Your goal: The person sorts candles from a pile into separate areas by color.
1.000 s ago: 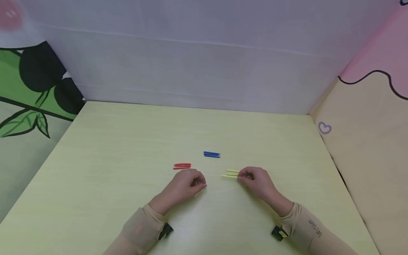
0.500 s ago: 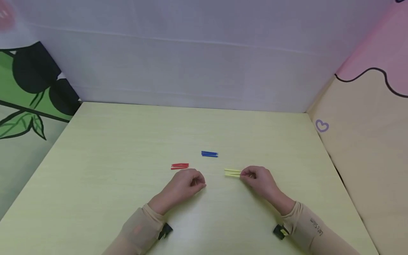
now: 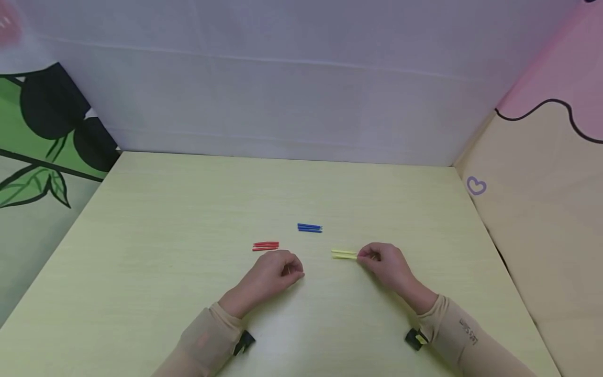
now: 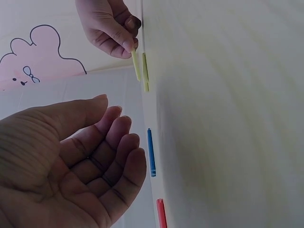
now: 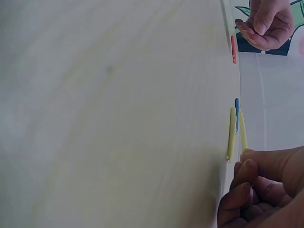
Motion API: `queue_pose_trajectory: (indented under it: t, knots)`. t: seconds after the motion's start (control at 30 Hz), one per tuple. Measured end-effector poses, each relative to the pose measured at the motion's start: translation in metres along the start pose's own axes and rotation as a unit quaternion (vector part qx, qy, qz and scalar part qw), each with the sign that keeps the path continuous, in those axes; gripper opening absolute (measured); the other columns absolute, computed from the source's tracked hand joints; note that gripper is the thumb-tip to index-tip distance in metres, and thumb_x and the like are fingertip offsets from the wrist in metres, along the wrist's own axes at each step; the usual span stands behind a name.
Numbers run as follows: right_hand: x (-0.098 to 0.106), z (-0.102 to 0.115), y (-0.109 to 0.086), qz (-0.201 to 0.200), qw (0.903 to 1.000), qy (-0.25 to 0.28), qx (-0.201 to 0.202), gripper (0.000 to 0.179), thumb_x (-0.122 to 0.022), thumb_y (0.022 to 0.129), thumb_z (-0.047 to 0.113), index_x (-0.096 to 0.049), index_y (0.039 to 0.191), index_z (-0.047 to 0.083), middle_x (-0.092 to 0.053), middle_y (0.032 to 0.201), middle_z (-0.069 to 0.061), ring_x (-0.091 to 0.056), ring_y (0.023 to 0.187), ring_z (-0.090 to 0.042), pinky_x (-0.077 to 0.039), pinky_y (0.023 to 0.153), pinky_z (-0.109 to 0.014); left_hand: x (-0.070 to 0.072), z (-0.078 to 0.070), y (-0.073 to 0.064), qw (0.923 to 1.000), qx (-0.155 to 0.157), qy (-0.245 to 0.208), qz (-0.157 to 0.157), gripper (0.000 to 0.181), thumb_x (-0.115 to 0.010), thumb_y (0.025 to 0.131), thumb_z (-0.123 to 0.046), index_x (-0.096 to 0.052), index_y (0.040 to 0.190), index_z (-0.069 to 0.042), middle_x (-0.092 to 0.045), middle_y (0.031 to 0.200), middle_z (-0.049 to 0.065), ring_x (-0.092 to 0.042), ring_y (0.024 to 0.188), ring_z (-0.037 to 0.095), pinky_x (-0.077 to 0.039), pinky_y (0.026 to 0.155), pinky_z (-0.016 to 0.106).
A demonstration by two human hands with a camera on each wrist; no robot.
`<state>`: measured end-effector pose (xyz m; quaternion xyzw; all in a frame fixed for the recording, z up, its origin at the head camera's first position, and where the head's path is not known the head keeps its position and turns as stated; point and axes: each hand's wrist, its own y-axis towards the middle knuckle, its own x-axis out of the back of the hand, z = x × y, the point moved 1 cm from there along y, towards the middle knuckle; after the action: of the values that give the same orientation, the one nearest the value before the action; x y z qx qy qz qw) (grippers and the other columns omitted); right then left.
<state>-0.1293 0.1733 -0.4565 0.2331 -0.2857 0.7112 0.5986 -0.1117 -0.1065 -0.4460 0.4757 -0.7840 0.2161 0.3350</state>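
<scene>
My right hand [image 3: 383,262] pinches one thin yellow candle [image 5: 243,130] by its end between thumb and index finger. In both wrist views that candle is tilted and slightly above the table, beside other yellow candles [image 5: 231,133] lying flat. My left hand [image 3: 270,275] hovers low over the table with loosely curled fingers and holds nothing; its palm [image 4: 66,175] shows in the left wrist view. Just beyond it lie several red candles [image 3: 266,246] in a small row. Blue candles [image 3: 310,228], side by side, lie farther back between the hands.
A pale wooden table [image 3: 165,209] carries everything. Behind it rises a white back panel [image 3: 282,104]. Painted side panels flank it, one with green and black shapes [image 3: 52,104] at left, a beige one [image 3: 537,220] at right.
My right hand has shifted a little to the right and away from me with the yellow candle, whose end no longer juts out to the left. My left hand has stayed put.
</scene>
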Motion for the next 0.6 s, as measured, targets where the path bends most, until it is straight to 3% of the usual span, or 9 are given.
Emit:
queue_pose_trajectory:
  t: [0.6]
  knots:
    - [-0.002,0.002,0.012,0.006,0.9999,0.004,0.007,0.003,-0.07,0.088,0.006,-0.071,0.09,0.004,-0.064,0.078,-0.001,-0.05,0.069,-0.015,-0.042,0.061,-0.027,0.001,0.001,-0.004,1.0,-0.008,-0.001,0.002,0.005,-0.074,0.087,-0.015,-0.07,0.085,-0.017,-0.057,0.074,-0.012,-0.051,0.069,0.008,-0.046,0.064,0.024]
